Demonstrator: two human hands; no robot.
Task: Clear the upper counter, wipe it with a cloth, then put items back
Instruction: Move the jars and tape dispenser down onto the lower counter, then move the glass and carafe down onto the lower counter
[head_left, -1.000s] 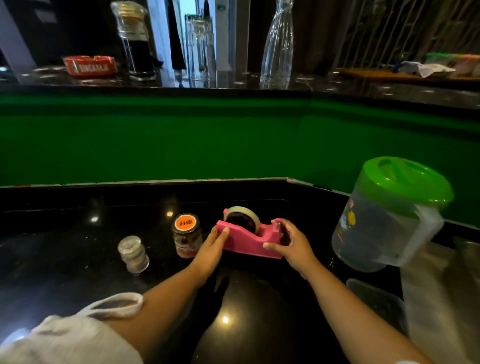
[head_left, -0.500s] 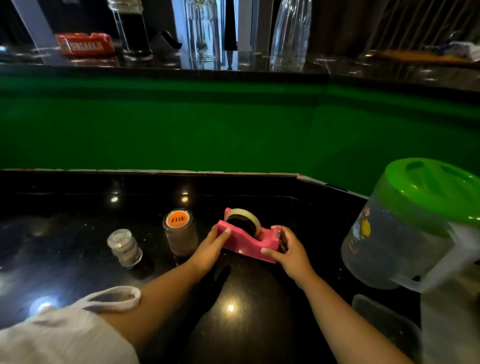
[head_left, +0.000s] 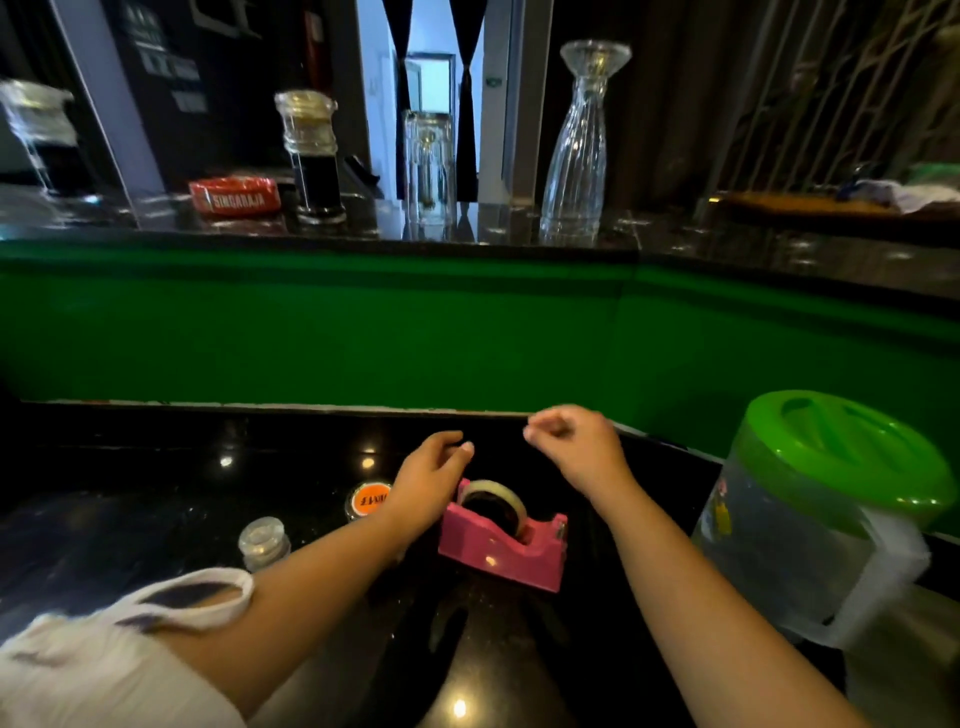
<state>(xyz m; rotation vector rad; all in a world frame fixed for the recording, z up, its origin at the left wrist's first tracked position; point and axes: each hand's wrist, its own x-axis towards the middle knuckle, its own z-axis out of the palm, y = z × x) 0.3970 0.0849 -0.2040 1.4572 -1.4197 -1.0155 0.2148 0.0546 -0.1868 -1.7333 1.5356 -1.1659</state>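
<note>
So the upper bench (head_left: 675, 239) across the top of the frame is nowhere near cleared. The red ashtray (head_left: 234, 195), dark jar (head_left: 314, 161), tumbler (head_left: 428, 166) and tall glass vase (head_left: 576, 150) all stand on it, well apart from the hands. The pink tape dispenser (head_left: 501, 535) sits on the lower bench (head_left: 156, 493) at bottom centre, just beside the orange-lid jar (head_left: 369, 501), with a small clear jar (head_left: 264, 540) further left.

Neither hand touches anything. The left hand (head_left: 431, 478) hovers over the dispenser's left end with relaxed, slightly spread fingers. The right hand (head_left: 576, 447) hangs above it with fingers curled in on nothing I can see.

My take: the next reach is up to the top row. I'd grab the vase low around its belly, not by the flared neck, since it looks top-heavy and slippery. Do it one-handed only if the other hand steadies the tumbler next to it, because they stand close. Set things down left of the dispenser, where the space is, and away from the green-lidded jug (head_left: 831, 509) crowding the lower right. What looks like a cloth (head_left: 904, 192) lies at upper right, so leave that corner till last.
</note>
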